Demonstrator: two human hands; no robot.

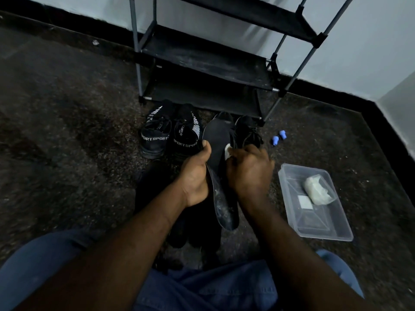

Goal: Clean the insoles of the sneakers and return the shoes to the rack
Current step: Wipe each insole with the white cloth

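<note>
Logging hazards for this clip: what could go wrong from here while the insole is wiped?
The left hand grips the insole along one edge only; rubbing with the wipe in the right hand might bend it or pull it loose. White specks near its heel end may get missed.

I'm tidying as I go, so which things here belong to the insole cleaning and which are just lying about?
Job: flat black insole in left hand; white wipe in right hand; black SPORT sneaker pair; black laced sneaker; black tiered shoe rack; clear plastic tub, probably supplies.
Lying about: two small blue plastic caps; pale scrap by the wall.
</note>
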